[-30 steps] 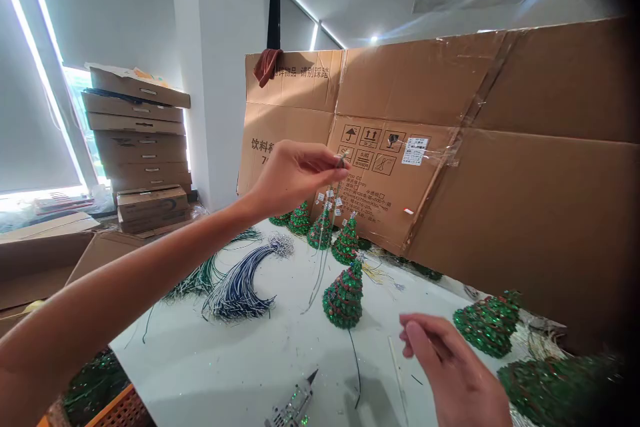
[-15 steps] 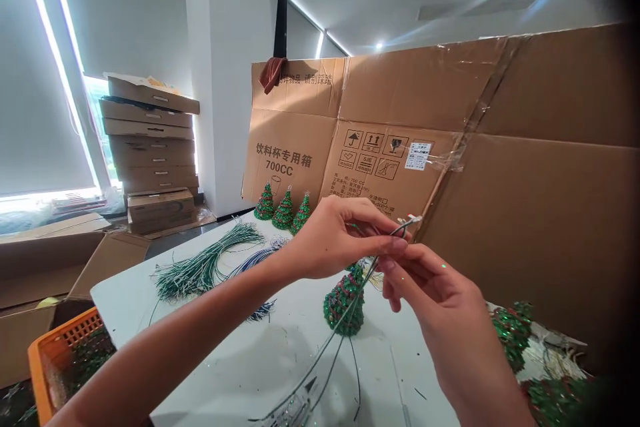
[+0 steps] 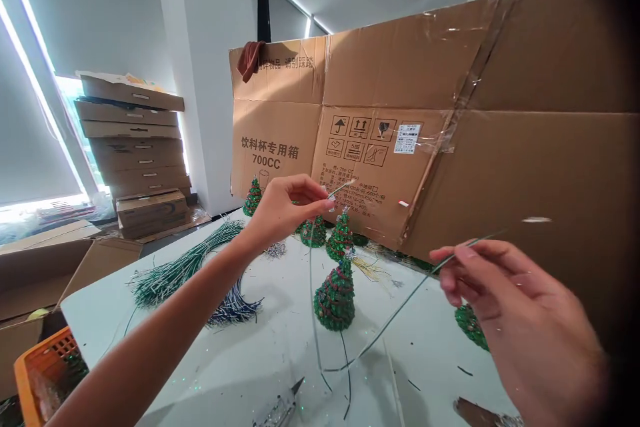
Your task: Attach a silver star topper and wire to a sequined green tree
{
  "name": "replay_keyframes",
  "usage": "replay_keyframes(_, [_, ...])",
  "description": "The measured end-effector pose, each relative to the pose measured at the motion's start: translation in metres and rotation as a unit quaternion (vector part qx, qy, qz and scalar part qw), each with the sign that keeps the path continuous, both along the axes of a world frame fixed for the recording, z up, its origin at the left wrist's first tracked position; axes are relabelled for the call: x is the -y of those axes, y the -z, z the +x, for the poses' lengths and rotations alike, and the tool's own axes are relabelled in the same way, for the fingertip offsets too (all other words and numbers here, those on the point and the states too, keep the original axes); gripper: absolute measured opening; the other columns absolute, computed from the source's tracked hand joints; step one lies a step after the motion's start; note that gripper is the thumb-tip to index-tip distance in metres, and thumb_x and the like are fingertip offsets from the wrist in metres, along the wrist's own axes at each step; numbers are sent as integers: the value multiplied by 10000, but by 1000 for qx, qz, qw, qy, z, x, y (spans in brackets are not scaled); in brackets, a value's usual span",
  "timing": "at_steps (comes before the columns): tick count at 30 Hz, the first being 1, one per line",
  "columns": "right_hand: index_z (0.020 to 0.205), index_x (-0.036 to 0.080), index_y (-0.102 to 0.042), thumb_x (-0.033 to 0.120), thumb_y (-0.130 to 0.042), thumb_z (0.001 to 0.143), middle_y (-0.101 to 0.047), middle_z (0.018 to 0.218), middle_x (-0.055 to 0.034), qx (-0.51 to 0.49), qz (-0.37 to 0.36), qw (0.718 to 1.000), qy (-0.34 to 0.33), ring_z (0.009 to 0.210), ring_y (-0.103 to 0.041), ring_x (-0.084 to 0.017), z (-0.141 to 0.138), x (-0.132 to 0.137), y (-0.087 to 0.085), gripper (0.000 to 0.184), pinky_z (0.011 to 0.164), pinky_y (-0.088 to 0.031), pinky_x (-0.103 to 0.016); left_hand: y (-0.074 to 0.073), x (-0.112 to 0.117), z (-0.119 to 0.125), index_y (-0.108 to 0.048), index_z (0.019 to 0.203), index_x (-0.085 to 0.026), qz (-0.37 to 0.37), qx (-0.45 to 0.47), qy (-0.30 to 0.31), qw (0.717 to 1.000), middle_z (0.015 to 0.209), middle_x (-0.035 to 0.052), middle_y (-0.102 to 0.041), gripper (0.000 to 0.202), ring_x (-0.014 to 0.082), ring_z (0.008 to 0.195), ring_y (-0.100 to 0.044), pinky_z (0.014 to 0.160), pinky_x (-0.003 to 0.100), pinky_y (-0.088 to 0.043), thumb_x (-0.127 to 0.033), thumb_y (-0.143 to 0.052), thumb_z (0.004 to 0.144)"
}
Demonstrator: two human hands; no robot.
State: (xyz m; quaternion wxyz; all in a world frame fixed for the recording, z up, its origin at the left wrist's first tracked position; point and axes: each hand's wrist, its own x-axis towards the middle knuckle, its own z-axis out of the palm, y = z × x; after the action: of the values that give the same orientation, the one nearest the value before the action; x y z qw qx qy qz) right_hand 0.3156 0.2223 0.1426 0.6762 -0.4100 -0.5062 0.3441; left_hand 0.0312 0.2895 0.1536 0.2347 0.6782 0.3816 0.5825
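Green-coated, hair-thin wire (image 3: pixel 400 307) slung in a slack loop between both hands above the white tabletop (image 3: pixel 240 367); one end nipped between thumb and forefinger of the left hand (image 3: pixel 280 208), raised over the far row of little trees, other fingers curled in; other end caught between thumb and fingertips of the right hand (image 3: pixel 505 300), nearer the camera and lower to the right, remaining fingers loosely bent. Pale, whitish tip poking out past each pinch; low point of the loop hanging close over the tabletop, just in front of a small cone-shaped tree of green sequins with red trim (image 3: pixel 334 293), not visibly touching it.

Judged as a spreading-out stage: hands well apart, strand opened wide between them. Any next move calls for both pinches kept firm and for holding the sagging loop clear of the sequin tree and of the loose dark strand lying before it.

Hard to tell whether one strand or two meeting at the bottom; too thin and too blurred. White tips smeared, nature unclear. Right wrist cut off at the lower right edge; left arm running out of view at the lower left. Glitter-dusted pointed tool (image 3: pixel 277 408) cut off by the lower edge; another green tree (image 3: pixel 470 328) half hidden behind the right hand. Further off: fanned bundle of green wires (image 3: pixel 185 267); bundle of blue and white wires (image 3: pixel 233 307) partly behind the left forearm; taped brown cardboard wall (image 3: pixel 450 113) closing the far side; orange plastic crate (image 3: pixel 40 363) at the near left corner, only partly in view.
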Motion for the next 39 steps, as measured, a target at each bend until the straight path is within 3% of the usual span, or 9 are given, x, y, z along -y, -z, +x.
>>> replay_keyframes(10, [831, 228, -714, 334, -931, 716, -812, 809, -63, -69, 11, 997, 37, 595, -639, -158, 15, -11, 5, 268, 565, -520, -261, 113, -60, -25, -759, 881, -151, -164, -217, -55, 961, 783, 11, -764, 197, 158, 711, -729, 707, 307, -616, -325, -828, 943])
replay_keyframes(14, [812, 227, -707, 335, -925, 735, -810, 794, -62, -73, 8, 997, 23, 605, -654, -156, 10, -9, 4, 256, 597, -544, -253, 136, -72, -24, -734, 1065, -143, -187, -250, -60, 948, 1013, 39, -770, 245, 179, 869, -750, 824, 378, -653, -388, -732, 1041])
replay_keyframes(19, [808, 212, -731, 320, -940, 712, -812, 802, -86, -95, 1, 995, 4, 623, -668, -159, 5, -12, 1, 254, 573, -530, -235, 108, -56, 1, -791, 990, -182, -123, -216, -22, 968, 1099, 87, -823, 243, 231, 1020, -769, 970, 390, -618, -420, -745, 1000])
replay_keyframes(23, [790, 206, -740, 304, -958, 702, -793, 768, -70, -126, -6, 992, -25, 599, -650, -138, -3, -14, 1, 255, 576, -533, -224, 66, -24, 34, -819, 1107, -219, -90, -197, 103, 971, 1099, 45, -851, 371, 183, 984, -785, 883, 306, -610, -513, -594, 1073])
replay_keyframes(26, [794, 208, -750, 309, -967, 702, -790, 774, -63, -134, -7, 990, -41, 616, -659, -139, -7, -15, 2, 256, 598, -547, -226, 45, 0, 52, -839, 1027, -233, -63, -193, 100, 974, 1000, 27, -842, 327, 178, 909, -736, 806, 317, -551, -525, -689, 1020])
replay_keyframes(30, [792, 222, -744, 340, -976, 698, -793, 797, -53, -131, -11, 990, -41, 637, -664, -145, -3, -19, 6, 277, 626, -566, -238, 41, 13, 62, -821, 1011, -256, 6, -191, -7, 982, 1044, 4, -824, 197, 174, 895, -704, 801, 344, -506, -444, -780, 970])
replay_keyframes(33, [789, 227, -742, 349, -998, 659, -795, 805, -50, -143, -18, 989, -22, 634, -658, -145, 4, -24, 9, 312, 611, -566, -231, 44, 10, 66, -794, 1045, -233, 25, -193, -15, 981, 1092, 18, -810, 185, 181, 910, -704, 849, 362, -511, -373, -830, 930])
replay_keyframes(36, [792, 229, -755, 352, -1020, 626, -787, 794, -39, -162, -18, 986, -22, 640, -666, -142, 6, -27, 9, 336, 593, -564, -213, 41, 8, 70, -797, 1010, -217, 5, -165, 53, 985, 1048, 18, -816, 106, 165, 889, -701, 824, 330, -524, -314, -769, 977])
replay_keyframes(39, [778, 227, -762, 354, -1050, 578, -772, 772, -22, -187, -17, 981, -45, 641, -667, -131, 1, -27, 8, 373, 582, -567, -194, 36, 11, 73, -805, 1100, -217, -41, -124, 188, 974, 1039, 31, -827, 170, 160, 933, -731, 865, 305, -558, -338, -707, 1031])
